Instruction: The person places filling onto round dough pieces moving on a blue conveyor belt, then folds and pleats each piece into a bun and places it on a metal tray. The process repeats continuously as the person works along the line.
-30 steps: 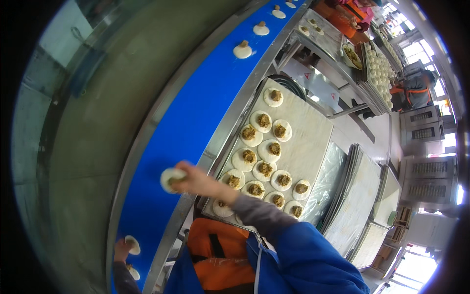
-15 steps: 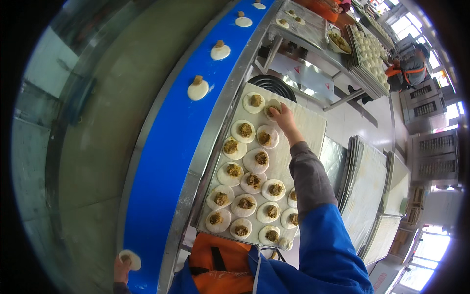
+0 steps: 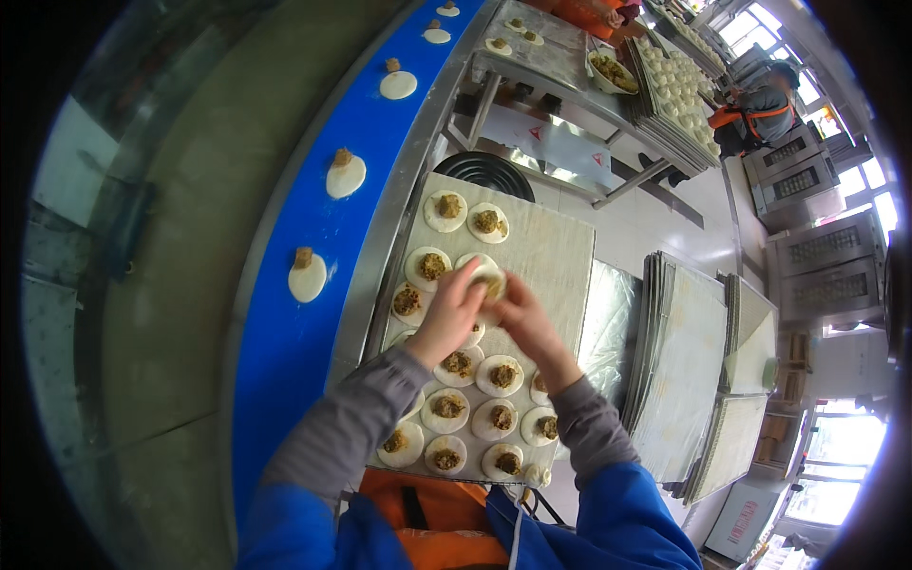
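A pale tray [image 3: 556, 237] carries dough rounds [image 3: 445, 223] topped with filling [image 3: 431, 266], some touching. Beside it, a blue belt [image 3: 285, 380] bears spaced rounds [image 3: 307, 282]. The metal desk [image 3: 560, 59] beyond holds a bowl [image 3: 611, 72] and stacked trays [image 3: 655, 119].

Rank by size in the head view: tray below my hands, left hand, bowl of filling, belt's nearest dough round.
1. Tray
2. Left hand
3. Bowl of filling and dough round on the belt: about alike, unranked
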`<state>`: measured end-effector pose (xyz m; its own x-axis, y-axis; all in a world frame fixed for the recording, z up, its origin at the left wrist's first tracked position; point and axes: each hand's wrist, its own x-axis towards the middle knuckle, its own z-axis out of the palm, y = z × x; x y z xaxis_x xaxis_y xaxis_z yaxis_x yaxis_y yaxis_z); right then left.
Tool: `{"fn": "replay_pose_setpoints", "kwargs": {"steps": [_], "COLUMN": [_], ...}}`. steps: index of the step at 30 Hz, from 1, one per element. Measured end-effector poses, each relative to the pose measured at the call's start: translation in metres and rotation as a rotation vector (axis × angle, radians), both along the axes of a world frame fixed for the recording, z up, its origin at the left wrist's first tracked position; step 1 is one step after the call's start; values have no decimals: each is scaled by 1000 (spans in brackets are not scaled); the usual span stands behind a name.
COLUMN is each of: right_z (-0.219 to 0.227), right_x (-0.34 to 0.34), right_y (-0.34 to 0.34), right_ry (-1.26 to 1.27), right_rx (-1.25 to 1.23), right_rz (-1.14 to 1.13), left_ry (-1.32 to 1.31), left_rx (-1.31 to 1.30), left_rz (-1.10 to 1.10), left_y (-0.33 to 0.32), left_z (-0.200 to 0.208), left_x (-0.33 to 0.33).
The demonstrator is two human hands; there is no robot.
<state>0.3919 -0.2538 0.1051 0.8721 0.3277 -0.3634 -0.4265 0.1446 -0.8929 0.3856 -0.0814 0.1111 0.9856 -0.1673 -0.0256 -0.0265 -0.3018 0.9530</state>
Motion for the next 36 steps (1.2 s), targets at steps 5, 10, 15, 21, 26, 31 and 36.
{"fn": "replay_pose_setpoints", "kwargs": {"steps": [5, 10, 15, 21, 26, 31, 36], "right_z": [-51, -102, -74, -40, -41, -50, -68], "right_x": [80, 143, 134, 88, 49, 8, -52], "right_y": [-66, -82, -46, 163, 303, 313, 349], "right_ry": [-49, -318, -951, -1314, -1439, -748, -935], "right_rx": [76, -409, -1369, -713, -768, -492, -917], "right_rz": [-239, -312, -309, 364, 846, 907, 949], "left_ry": [-17, -69, -76, 38, 53, 246, 212], "left_rx": [-291, -47, 523, 723, 729, 249, 470], "left_rz": [64, 245, 582, 560, 611, 699, 695], "left_y": [1, 124, 231, 259, 271, 293, 304], "left_z": [1, -6, -27, -50, -47, -46, -48], "left_x": [-2, -65, -131, -196, -256, -337, -385]}}
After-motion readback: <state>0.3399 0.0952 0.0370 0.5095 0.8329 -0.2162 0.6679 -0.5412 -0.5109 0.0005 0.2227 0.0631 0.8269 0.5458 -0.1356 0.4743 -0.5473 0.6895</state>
